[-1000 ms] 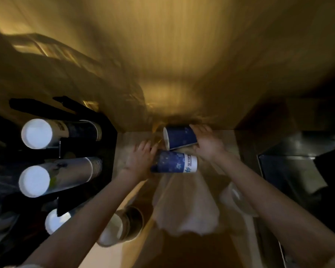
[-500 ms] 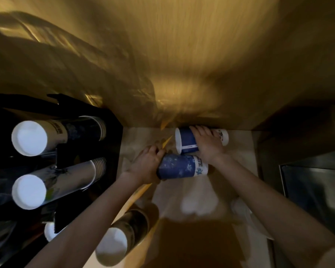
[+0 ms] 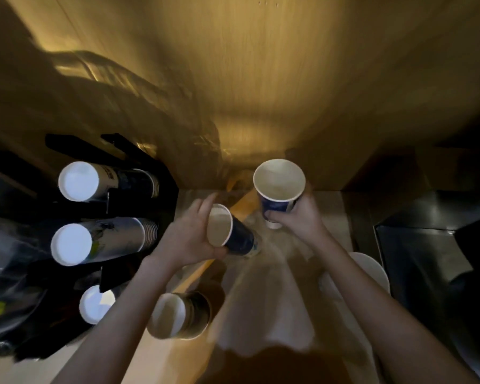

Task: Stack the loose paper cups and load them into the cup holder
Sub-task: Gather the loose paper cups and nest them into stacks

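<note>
My left hand (image 3: 190, 235) grips a blue paper cup (image 3: 229, 232) near its rim, mouth turned toward me and tilted. My right hand (image 3: 299, 220) holds a second blue paper cup (image 3: 279, 189) upright by its lower part, open mouth up. The two cups are apart, a hand's width between them. The black cup holder (image 3: 139, 202) stands at the left with stacks of cups (image 3: 106, 181) lying in its slots, white bottoms facing me. Another short stack of cups (image 3: 178, 315) lies on the counter near my left forearm.
A wooden wall rises behind the counter (image 3: 330, 206). A white plastic bag or wrapper (image 3: 263, 309) lies on the counter between my arms. A white lid or bowl (image 3: 372, 270) sits at the right, beside a dark metal sink or tray (image 3: 416, 259).
Both cups were lying on their sides on the counter. I have lifted them: the right one is now upright and raised, the left one tilted with its mouth toward me.
</note>
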`<state>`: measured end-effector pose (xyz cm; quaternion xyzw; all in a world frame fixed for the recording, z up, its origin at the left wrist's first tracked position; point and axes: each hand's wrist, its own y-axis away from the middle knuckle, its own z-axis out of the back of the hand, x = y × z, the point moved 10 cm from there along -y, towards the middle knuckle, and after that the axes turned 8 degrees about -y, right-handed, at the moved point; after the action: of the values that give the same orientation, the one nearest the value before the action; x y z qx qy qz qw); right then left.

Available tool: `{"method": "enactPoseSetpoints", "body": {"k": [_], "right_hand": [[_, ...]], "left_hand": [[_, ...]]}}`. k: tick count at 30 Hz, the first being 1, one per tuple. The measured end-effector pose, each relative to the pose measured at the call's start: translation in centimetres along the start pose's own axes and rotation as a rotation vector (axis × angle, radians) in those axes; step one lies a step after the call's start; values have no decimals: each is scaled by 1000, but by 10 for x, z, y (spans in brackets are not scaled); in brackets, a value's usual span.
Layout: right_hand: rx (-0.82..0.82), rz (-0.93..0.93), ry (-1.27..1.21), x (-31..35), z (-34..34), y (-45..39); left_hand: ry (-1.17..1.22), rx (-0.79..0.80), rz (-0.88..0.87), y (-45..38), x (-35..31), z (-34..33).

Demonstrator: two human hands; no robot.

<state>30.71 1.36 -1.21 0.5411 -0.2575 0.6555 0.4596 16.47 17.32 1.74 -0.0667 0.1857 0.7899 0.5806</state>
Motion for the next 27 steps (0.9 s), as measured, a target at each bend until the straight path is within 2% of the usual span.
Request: {"method": "enactPoseSetpoints", "body": {"k": [2, 5, 9, 14, 18, 23, 27], "right_hand": [[-55, -1, -164, -1, 6, 28], [-21, -30, -254, -14, -2, 72], [7, -74, -156, -46, -14, 114], [-19, -19, -42, -59, -15, 144], [-22, 41, -19, -63, -17, 157], [-28, 26, -44, -73, -23, 166], [-56, -36, -79, -88, -23, 167]], "left_hand": [[20, -108, -9, 10, -3, 13], [50, -201, -16, 25, -11, 23], [115, -328, 7, 44, -17, 41], [199, -475, -59, 74, -39, 70], [246, -529, -92, 103, -57, 90], [229, -601, -157, 136, -88, 112], [210, -515, -240, 142, -115, 91]]}}
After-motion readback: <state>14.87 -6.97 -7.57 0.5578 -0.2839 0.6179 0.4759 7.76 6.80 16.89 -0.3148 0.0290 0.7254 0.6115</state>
